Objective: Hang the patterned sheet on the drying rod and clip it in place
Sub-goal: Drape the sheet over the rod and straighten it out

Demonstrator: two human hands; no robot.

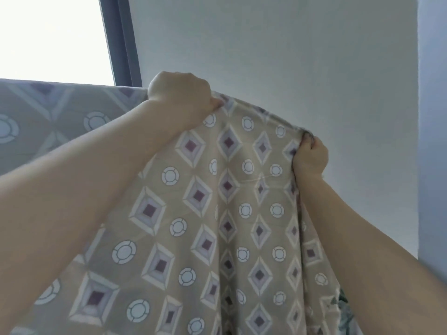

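Note:
The patterned sheet (217,213) is tan with grey-purple diamonds and white rings, and it fills the lower middle of the head view. Its top edge runs from upper left down to the right, held high overhead. My left hand (180,97) grips that top edge in a closed fist. Lower and to the right, my right hand (310,158) pinches a bunched corner of the sheet. Left of my left hand the sheet (60,112) stretches on in shadow with a straight top edge. The drying rod is hidden by the cloth. No clip is in view.
A bright window (53,37) with a dark frame (121,44) fills the upper left. A pale wall or ceiling (278,56) rises behind the sheet. A scrap of green-printed fabric (344,303) shows at the lower right edge.

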